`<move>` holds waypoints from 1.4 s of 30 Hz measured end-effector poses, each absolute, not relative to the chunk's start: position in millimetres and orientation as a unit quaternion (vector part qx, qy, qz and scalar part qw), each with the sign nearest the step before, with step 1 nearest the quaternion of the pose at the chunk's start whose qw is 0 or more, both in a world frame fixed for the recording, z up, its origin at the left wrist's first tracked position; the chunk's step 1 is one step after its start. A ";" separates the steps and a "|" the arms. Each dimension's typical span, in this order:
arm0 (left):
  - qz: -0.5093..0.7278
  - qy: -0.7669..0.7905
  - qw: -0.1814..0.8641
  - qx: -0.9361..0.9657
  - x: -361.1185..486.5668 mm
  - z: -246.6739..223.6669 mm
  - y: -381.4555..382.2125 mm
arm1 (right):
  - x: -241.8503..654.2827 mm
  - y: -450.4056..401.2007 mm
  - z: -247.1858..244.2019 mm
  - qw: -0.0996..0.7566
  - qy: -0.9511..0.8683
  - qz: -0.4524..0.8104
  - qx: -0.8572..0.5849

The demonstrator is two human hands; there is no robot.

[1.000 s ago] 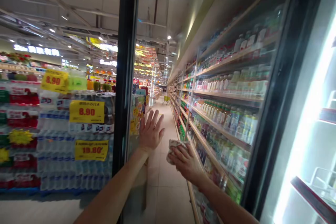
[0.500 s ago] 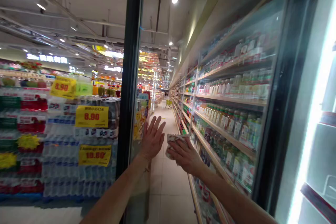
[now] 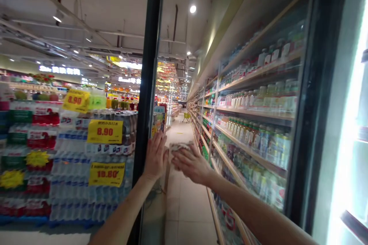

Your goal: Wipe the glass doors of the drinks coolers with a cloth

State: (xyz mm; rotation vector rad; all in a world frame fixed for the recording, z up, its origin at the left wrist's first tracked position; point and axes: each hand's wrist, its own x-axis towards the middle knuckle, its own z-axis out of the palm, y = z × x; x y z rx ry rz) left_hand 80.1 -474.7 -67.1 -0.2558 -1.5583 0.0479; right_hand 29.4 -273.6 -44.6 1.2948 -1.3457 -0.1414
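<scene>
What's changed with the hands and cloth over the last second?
Relative to the dark door frame, the right hand moved left, carrying the cloth. The left hand also shifted left, now right by the frame; contact unclear. Nothing newly grabbed or released. Unchanged: cloth under the right hand's fingers, left hand empty with fingers extended.

I see yellow price signs (image 3: 105,131) with red numerals, bright yellow starbursts (image 3: 37,158) on red, green and white packs (image 3: 43,139), a black door frame (image 3: 148,84), pale beige floor tiles (image 3: 189,199), a yellow-green cart (image 3: 186,116) and a whitish cloth (image 3: 181,146) with brownish mottling
</scene>
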 end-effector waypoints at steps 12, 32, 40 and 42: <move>0.043 -0.712 0.689 -0.130 76.0 -68.0 -482.9 | 27.6 -297.2 34.0 0.621 -0.607 -0.022 0.495; 0.077 -0.696 0.703 -0.127 76.3 -65.9 -482.7 | -24.9 -147.0 23.8 0.701 -0.636 0.041 0.320; 0.065 -0.692 0.711 -0.103 75.1 -63.1 -473.6 | -49.8 -72.8 60.0 0.717 -0.613 0.330 -0.007; 0.067 -0.690 0.713 -0.105 73.7 -63.0 -473.7 | -39.1 -105.9 45.3 0.728 -0.632 0.251 0.088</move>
